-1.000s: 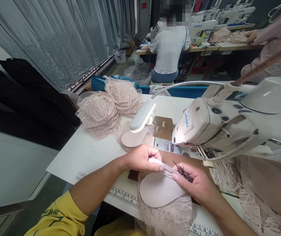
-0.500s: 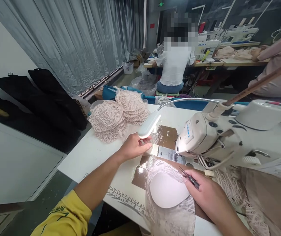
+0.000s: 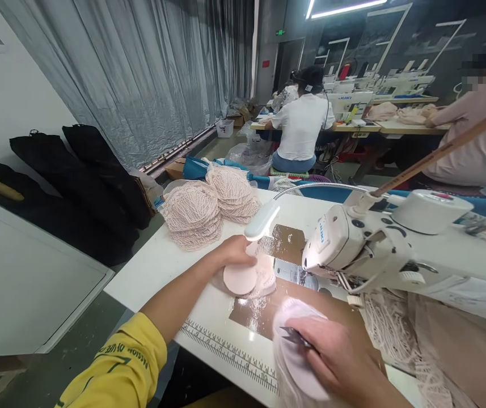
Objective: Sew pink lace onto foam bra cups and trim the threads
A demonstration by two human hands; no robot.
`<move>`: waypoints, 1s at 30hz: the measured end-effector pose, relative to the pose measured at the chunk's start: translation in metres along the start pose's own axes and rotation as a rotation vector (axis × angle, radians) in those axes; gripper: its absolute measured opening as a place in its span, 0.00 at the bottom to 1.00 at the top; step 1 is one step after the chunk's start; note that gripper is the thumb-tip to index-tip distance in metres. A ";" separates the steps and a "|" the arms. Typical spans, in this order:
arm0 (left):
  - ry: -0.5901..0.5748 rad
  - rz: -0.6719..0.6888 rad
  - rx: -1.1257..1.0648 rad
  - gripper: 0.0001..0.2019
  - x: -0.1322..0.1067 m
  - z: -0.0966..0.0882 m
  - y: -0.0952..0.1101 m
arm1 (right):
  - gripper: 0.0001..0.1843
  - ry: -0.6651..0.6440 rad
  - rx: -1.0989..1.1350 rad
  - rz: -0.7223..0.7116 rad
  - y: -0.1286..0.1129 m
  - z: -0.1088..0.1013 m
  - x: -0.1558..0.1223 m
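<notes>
Beneath the lamp, my left hand (image 3: 237, 254) is closed on the upper edge of a pale pink lace-covered bra cup (image 3: 240, 280), which lies over the left part of the sewing bed. My right hand (image 3: 332, 345) grips dark thread snips (image 3: 296, 336), pointed tips to the left. A second bra cup (image 3: 298, 368), with lace trim along its top, is under that hand at the table's front edge; the hand hides part of it. The white sewing machine (image 3: 336, 238) stands right of my left hand, its needle area partly hidden.
Two stacks of lace pieces (image 3: 194, 212) sit at the table's far left. A lamp (image 3: 262, 221) on a bent metal neck hangs over the work. Lace and mesh fabric (image 3: 389, 320) lies right of the machine. A printed ruler (image 3: 229, 354) runs along the front edge. Co-workers sit beyond.
My left hand has brought a bra cup onto the sewing bed. My right hand, with the snips, has moved down toward the front edge along with the other cup.
</notes>
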State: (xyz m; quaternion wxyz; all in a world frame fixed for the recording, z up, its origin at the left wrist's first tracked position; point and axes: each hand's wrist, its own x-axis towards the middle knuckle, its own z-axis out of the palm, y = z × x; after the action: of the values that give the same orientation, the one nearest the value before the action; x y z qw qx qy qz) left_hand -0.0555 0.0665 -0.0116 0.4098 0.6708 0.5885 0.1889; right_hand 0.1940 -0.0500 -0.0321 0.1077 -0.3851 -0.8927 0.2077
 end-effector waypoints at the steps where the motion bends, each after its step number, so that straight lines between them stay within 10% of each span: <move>1: -0.036 0.004 -0.050 0.17 -0.004 0.002 -0.001 | 0.09 -0.037 0.018 0.059 0.002 -0.003 -0.003; 5: -0.162 0.030 -0.203 0.17 -0.019 0.009 -0.005 | 0.12 -0.146 0.227 0.170 0.014 -0.012 -0.014; 12: -0.326 0.003 -0.583 0.18 -0.031 0.020 0.001 | 0.18 0.174 0.555 0.465 0.014 -0.020 0.001; 17: -0.390 0.030 -0.694 0.18 -0.034 0.026 0.005 | 0.22 0.197 0.753 0.419 -0.001 -0.009 0.025; 30: -0.359 0.500 -0.164 0.26 -0.028 0.038 0.014 | 0.18 0.249 0.780 0.367 -0.004 -0.001 0.023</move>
State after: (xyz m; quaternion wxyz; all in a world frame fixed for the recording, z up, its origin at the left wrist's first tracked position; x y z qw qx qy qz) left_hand -0.0255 0.0280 -0.0169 0.5008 0.7820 0.3066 0.2092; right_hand 0.1761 -0.0360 -0.0285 0.3127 -0.4898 -0.6448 0.4966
